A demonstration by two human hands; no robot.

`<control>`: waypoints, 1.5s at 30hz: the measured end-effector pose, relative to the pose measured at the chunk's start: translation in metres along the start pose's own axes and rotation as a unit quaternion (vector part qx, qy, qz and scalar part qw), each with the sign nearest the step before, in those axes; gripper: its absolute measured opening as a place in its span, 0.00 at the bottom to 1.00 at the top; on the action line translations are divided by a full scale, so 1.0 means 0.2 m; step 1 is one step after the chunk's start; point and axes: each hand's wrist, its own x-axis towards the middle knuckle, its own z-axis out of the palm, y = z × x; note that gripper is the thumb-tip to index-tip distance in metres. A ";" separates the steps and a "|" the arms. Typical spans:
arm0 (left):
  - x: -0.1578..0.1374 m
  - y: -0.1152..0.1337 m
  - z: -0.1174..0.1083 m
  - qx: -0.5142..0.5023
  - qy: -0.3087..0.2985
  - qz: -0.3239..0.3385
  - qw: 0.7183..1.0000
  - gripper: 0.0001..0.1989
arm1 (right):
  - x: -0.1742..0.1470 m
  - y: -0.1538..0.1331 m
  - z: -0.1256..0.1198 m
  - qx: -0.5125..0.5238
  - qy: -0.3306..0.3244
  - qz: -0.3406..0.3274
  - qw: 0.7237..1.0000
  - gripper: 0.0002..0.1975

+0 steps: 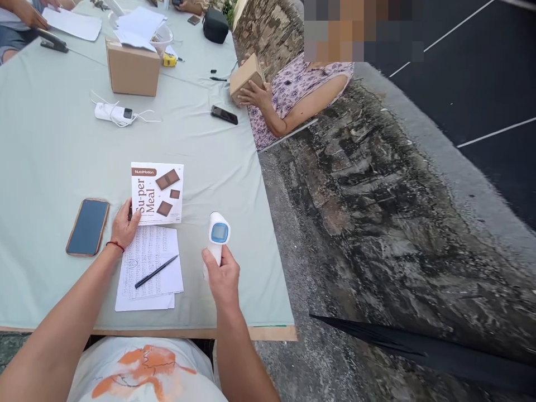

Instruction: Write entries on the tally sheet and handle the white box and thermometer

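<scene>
The person wore a white shirt (pixel 201 379), and on its front there was a large orange print (pixel 146 357) of irregular shape, with some thin dark lines in it. A thin, dark red bracelet (pixel 115 244) went around the left wrist. The left hand (pixel 125 226), the right hand (pixel 225 276) and both forearms (pixel 71 304) were bare.
</scene>
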 end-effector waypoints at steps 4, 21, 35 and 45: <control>0.01 0.01 -0.01 -0.001 0.004 -0.001 1.000 0.35 | -0.02 -0.01 -0.02 0.012 -0.015 -0.004 1.000 0.18; -0.05 -0.06 0.06 -0.088 0.000 0.015 0.996 0.43 | 0.20 0.66 -0.05 -0.351 0.030 -0.047 0.935 0.30; -0.05 -0.03 0.07 -0.029 0.030 0.012 0.999 0.39 | 0.02 0.56 0.14 -0.295 -0.060 -0.278 0.912 0.14; -0.04 -0.01 0.08 -0.014 0.050 -0.010 0.999 0.30 | -0.02 0.51 0.19 -0.322 -0.175 -0.335 0.868 0.11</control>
